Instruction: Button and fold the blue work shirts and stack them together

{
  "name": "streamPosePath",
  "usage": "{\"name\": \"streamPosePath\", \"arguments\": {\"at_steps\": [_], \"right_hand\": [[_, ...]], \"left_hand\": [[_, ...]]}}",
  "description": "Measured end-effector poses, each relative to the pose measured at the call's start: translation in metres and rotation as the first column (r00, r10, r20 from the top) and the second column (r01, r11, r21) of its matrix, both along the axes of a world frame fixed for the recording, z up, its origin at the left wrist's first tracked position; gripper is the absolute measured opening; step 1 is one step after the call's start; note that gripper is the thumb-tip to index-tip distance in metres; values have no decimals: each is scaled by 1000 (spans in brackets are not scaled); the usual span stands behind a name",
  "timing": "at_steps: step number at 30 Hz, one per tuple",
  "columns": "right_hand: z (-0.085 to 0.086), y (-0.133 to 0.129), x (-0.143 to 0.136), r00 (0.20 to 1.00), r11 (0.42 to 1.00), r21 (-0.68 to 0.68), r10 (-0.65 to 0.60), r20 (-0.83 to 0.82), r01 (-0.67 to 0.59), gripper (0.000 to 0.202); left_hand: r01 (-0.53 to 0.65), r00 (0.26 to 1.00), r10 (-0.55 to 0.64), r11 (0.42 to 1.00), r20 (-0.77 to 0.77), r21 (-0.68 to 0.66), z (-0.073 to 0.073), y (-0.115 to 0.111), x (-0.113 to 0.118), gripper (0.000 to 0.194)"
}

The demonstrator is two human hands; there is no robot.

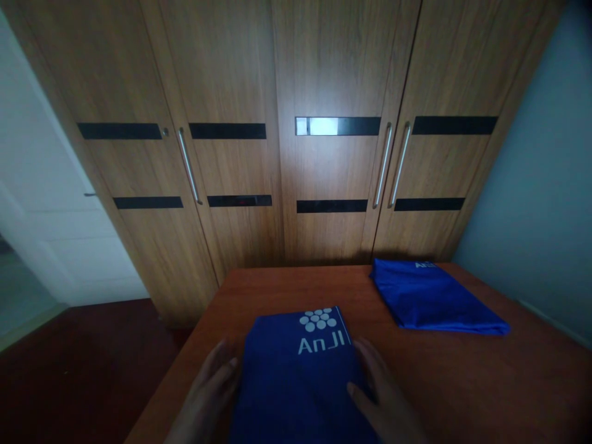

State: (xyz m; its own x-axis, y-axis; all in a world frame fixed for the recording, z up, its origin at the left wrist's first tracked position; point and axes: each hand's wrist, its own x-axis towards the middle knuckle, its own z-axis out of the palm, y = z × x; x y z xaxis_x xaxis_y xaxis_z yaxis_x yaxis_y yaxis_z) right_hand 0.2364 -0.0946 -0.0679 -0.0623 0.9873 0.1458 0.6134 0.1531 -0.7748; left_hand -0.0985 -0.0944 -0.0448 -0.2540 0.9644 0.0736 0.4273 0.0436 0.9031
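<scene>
A folded blue cloth item [296, 382] with white lettering and a cluster of white dots lies flat on the reddish-brown table [277, 287], at the bottom centre. Beside its left edge is my left hand [208, 388], fingers apart and somewhat blurred. My right hand [382, 388] rests at the right edge, with the thumb over the cloth and the fingers spread along its side. Neither hand is closed round the fabric. The lower part of the cloth runs out of the frame.
A second folded blue cloth [435, 302] lies at the table's back right. Behind the table stands a wooden wardrobe [324, 240] with metal handles. A white door [69, 228] is at the left, a pale wall [531, 216] at the right.
</scene>
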Motion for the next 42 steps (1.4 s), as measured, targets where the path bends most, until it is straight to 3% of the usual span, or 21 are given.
{"name": "streamPosePath", "arguments": {"at_steps": [2, 5, 9, 12, 14, 18, 21, 24, 30, 33, 36, 38, 40, 42], "right_hand": [[1, 12, 3, 982, 991, -128, -61, -181, 38, 63], [7, 29, 3, 945, 959, -284, -88, -314, -5, 72], [22, 38, -5, 901, 905, -409, -76, -428, -118, 73], [29, 37, -12, 839, 901, -358, 12, -543, -245, 62], [29, 35, -15, 849, 931, -299, 19, -528, -207, 63], [21, 34, -12, 903, 972, -229, -52, -427, -52, 76], [19, 40, 2, 907, 978, -209, -101, -410, 15, 82], [27, 51, 31, 904, 985, -161, -127, -408, 66, 85], [60, 94, 135, 906, 954, -155, -295, -304, 258, 82], [74, 124, 193, 916, 954, -76, -299, -269, 289, 82], [91, 149, 242, 927, 949, 17, -305, -221, 316, 77], [101, 161, 267, 927, 943, -4, -329, -181, 334, 73], [106, 171, 288, 927, 930, -21, -367, -71, 367, 68], [102, 179, 304, 884, 898, 77, -440, 159, 433, 62]], "left_hand": [[57, 933, -16, 993, 360, -105, 6, -12, -7, 47], [152, 714, 41, 965, 699, -212, 26, -22, -5, 39], [405, 494, 37, 874, 869, -268, 60, -23, 16, 38], [469, 385, 41, 851, 922, -234, 71, -20, 33, 46], [460, 383, 51, 855, 923, -238, 67, -16, 38, 52], [437, 510, 46, 846, 859, -305, 51, -5, 42, 63], [406, 553, -28, 882, 833, -240, 41, 8, 52, 71], [441, 531, -139, 888, 836, -132, 38, 28, 77, 70], [552, 485, -414, 828, 770, 98, 41, 94, 171, 66], [595, 498, -458, 798, 737, 94, 39, 136, 228, 63], [634, 450, -509, 761, 734, 138, 36, 174, 281, 61], [640, 435, -515, 754, 739, 149, 33, 194, 312, 59], [643, 437, -512, 753, 740, 142, 26, 206, 337, 57], [648, 459, -503, 754, 733, 111, 16, 211, 355, 56]]}}
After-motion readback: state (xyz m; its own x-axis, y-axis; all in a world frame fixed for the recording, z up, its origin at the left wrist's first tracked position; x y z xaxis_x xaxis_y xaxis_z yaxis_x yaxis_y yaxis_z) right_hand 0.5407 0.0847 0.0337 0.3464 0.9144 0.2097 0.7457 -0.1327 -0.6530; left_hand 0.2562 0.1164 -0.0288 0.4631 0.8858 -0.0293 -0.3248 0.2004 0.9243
